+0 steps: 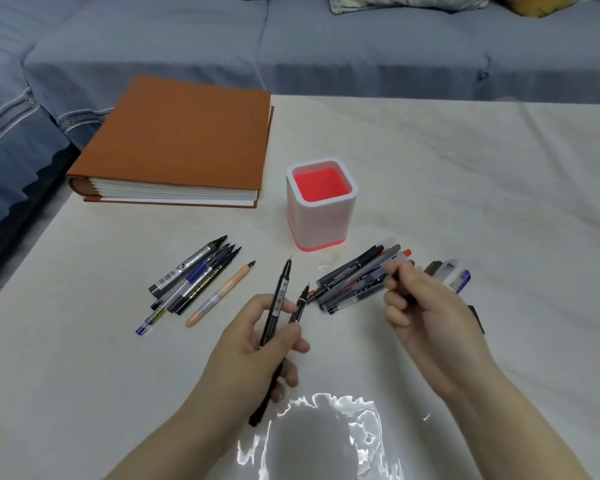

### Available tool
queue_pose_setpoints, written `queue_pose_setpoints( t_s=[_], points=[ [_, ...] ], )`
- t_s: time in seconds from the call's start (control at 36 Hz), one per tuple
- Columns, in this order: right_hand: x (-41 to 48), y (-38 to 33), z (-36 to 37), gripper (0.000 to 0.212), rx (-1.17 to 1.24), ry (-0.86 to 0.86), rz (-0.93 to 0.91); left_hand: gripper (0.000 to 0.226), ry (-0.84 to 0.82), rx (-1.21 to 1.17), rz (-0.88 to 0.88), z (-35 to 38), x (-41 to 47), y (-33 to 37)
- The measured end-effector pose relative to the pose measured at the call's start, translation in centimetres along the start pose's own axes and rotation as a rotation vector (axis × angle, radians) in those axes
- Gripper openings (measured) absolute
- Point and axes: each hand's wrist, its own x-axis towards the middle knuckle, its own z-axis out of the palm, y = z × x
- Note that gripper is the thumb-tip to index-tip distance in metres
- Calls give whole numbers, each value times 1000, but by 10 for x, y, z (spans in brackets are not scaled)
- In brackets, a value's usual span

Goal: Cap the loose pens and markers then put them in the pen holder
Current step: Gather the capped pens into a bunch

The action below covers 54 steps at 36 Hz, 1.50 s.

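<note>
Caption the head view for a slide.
Left hand holds two uncapped pens; right hand grips a cap beside the empty holder.

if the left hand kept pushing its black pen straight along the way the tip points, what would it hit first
Probably the pen holder: the black pen in the left hand aims just left of its base. Depth is unclear, so it might slip past.

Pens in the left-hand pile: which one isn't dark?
The peach-coloured pen, lying at the pile's right edge, nearest the left hand. The others beside it have black, grey, clear or blue barrels; this one alone is pale orange with a dark tip.
</note>
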Motion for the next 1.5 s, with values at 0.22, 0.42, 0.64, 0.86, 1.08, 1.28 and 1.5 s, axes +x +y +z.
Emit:
queue_pose_setpoints(
  t_s=[0.22, 0.42, 0.64, 0.86, 1.08, 1.28, 1.5],
  points=[
    [-13, 8, 4, 13, -150, -48, 8, 34, -6, 121, 33, 8, 1, -8],
    [-18, 7, 11, 25, -196, -72, -75, 29, -44, 462, 240, 4, -5, -16],
    [-22, 7, 12, 19, -255, -85, -79, 36, -16, 647, 389, 2, -6, -17],
    [-26, 5, 15, 29, -283, -82, -84, 49, 0, 716, 427, 3, -8, -14],
    [-31, 14, 18, 21, -374, -101, -93, 47, 33, 845, 523, 5, -8, -14],
    [-35, 17, 19, 23, -350, -130, -140, 42, 52, 898, 606, 8, -11, -16],
    [-29, 26, 14, 21, -371, -53, -52, 25, 93, 1088, 688, 6, 0, -16]
  ],
)
